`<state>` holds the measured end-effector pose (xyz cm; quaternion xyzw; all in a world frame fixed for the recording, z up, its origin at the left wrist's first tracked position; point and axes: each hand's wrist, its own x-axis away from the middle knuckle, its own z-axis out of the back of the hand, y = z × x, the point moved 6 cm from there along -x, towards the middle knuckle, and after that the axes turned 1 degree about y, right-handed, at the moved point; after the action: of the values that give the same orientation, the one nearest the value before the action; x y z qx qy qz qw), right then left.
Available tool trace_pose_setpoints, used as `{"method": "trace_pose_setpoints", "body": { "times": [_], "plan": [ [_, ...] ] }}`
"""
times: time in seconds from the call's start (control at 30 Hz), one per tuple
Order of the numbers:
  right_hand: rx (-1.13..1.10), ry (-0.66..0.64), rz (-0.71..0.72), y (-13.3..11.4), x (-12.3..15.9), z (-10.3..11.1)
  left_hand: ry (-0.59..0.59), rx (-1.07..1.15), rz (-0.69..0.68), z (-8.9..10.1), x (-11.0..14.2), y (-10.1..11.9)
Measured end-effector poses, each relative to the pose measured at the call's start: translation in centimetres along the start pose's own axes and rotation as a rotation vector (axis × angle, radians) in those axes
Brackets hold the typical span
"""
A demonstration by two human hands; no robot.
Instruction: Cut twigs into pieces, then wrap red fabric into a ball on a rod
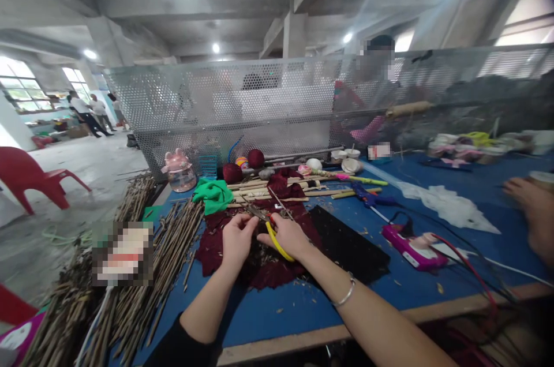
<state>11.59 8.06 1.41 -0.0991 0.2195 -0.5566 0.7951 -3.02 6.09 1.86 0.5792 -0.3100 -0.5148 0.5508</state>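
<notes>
One yellow-handled cutter [277,244] (grey metal tip) fills the right hand [289,235], while the left hand [236,239] is pinched narrow.

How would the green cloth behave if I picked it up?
The green cloth would probably sag and fold, since it lies bunched and creased. It looks thin, so likely light for its size. A slow lift seems wise, as it touches the sticks.
</notes>
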Motion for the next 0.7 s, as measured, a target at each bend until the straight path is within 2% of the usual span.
{"method": "trace_pose_setpoints", "body": {
  "times": [0.27,0.47,0.7],
  "plan": [
    [-0.067,0.069,0.075,-0.1,0.3,-0.2,-0.062,0.073,-0.022,-0.7,0.3,0.4],
    [-0.102,0.007,-0.005,0.0,0.3,-0.5,-0.038,0.034,-0.002,-0.4,0.2,0.1],
    [-0.148,0.027,-0.029,0.6,0.2,-0.1,-0.144,0.091,0.086,-1.4,0.4,-0.7]
  ]
}}
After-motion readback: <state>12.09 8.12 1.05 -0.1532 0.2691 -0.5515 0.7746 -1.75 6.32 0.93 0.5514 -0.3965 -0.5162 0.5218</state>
